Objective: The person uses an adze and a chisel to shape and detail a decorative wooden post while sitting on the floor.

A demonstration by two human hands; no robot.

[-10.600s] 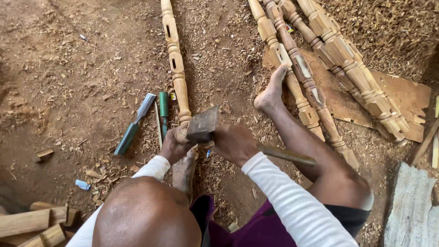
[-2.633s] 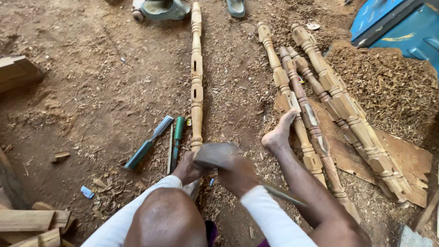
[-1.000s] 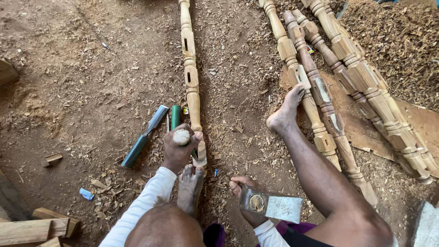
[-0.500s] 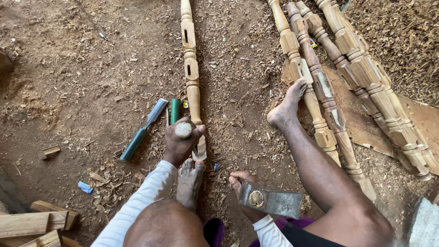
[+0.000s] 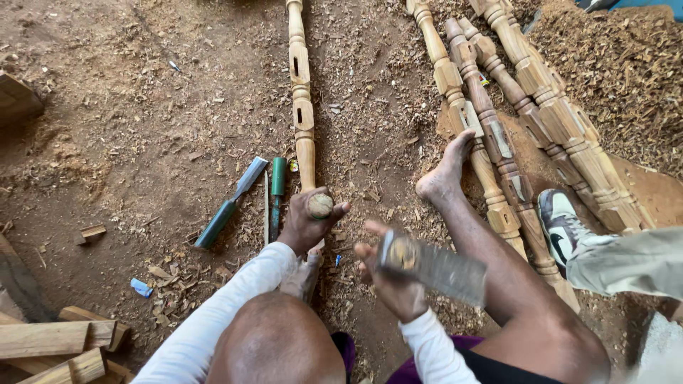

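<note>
My left hand (image 5: 307,226) grips a chisel by its round wooden handle top (image 5: 320,205), held upright on the near end of a long turned wooden post (image 5: 302,92) lying on the dirt floor. My right hand (image 5: 390,284) is shut on a hammer with a blurred grey metal head (image 5: 435,267), held just right of the chisel and level with it. One bare foot (image 5: 302,274) rests on the post below my left hand. The other bare foot (image 5: 445,173) stretches out to the right, against a stack of posts.
Two green-handled chisels (image 5: 231,203) (image 5: 276,190) lie left of the post. Several turned posts (image 5: 526,107) are stacked at the right beside a sawdust heap (image 5: 626,64). Another person's shoe (image 5: 562,220) and trouser leg (image 5: 633,259) stand at right. Wood offcuts (image 5: 57,341) lie bottom left.
My right hand has lifted the hammer up and left, closer to the chisel handle. My left hand stays on the chisel. Another person's shoe and leg have come into view at right.
</note>
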